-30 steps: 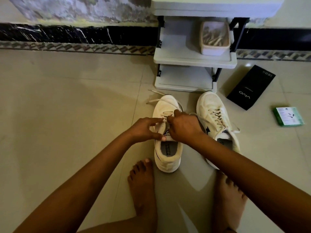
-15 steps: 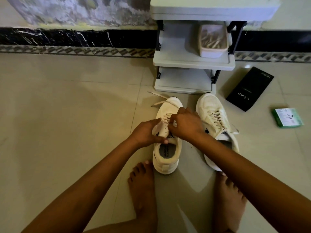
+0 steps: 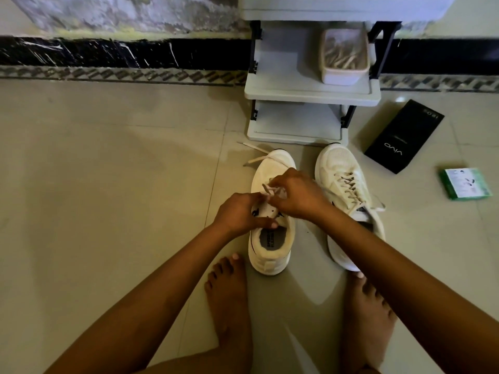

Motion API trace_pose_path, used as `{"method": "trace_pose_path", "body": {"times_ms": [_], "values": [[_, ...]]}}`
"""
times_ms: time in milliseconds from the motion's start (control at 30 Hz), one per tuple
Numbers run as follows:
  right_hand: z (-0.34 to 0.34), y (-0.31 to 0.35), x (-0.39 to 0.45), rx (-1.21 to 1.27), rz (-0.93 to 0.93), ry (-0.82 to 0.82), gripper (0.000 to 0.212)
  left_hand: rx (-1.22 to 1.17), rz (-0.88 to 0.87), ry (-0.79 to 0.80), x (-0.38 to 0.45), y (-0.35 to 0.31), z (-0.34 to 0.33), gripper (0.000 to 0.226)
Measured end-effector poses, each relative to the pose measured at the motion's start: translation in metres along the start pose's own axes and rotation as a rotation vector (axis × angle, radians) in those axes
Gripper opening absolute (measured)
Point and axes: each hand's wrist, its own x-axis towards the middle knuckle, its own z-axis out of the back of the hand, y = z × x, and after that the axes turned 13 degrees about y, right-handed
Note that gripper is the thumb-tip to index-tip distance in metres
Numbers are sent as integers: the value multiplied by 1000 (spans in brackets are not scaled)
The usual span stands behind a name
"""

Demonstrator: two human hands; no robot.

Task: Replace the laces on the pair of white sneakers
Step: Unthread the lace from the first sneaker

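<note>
Two white sneakers stand side by side on the tiled floor. The left sneaker (image 3: 270,247) is partly unlaced; its cream lace (image 3: 256,155) trails past the toe onto the floor. My left hand (image 3: 240,211) grips the tongue and upper edge of this shoe. My right hand (image 3: 297,195) pinches the lace over the eyelets, fingers curled. The right sneaker (image 3: 343,171) is fully laced and lies under my right forearm.
A white plastic rack (image 3: 310,93) stands just beyond the shoes, holding a tub of laces (image 3: 344,58). A black box (image 3: 403,136) and a green box (image 3: 465,183) lie on the floor at right. My bare feet (image 3: 229,298) rest near the heels.
Both hands have shifted slightly toward the toe along the left sneaker's eyelets, still working the lace. The sneakers stay put.
</note>
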Motion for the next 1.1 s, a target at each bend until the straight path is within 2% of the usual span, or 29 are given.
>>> {"method": "trace_pose_path", "body": {"times_ms": [67,167,233,300,367,433,467,533,633,800,900,967,1033,1100], "values": [[-3,-5,-3,-279,-59,-23,42,-10,-9,6,1,0,-1,69],[-12,-4,-3,-405,-63,-165,31,7,2,12,2,-2,-1,72],[-15,-4,-1,-385,-56,-223,30,26,6,9,3,-3,-1,71],[-4,-3,-1,-96,-21,-152,31,45,6,3,3,-3,-2,68],[15,0,-6,322,72,12,26,44,14,5,3,-3,-2,66],[29,2,-13,562,167,28,17,65,20,12,3,-4,-1,69],[30,1,-13,599,180,12,15,74,21,14,3,-4,-1,69],[26,-3,-11,485,136,12,23,77,26,16,2,-4,-1,68],[7,-12,-6,3,13,29,45,91,37,18,2,-4,-1,67],[-2,-7,-8,-271,-32,-190,34,105,46,14,2,-4,-2,70],[-4,0,-6,-410,-30,-245,27,107,49,14,1,-4,-2,71],[-1,2,-5,-259,-28,-229,22,108,53,10,2,-4,-2,69],[11,4,-7,232,55,-183,9,117,56,5,2,-4,-2,70],[24,3,-11,627,175,-139,9,122,58,7,2,-4,-3,71]]}}
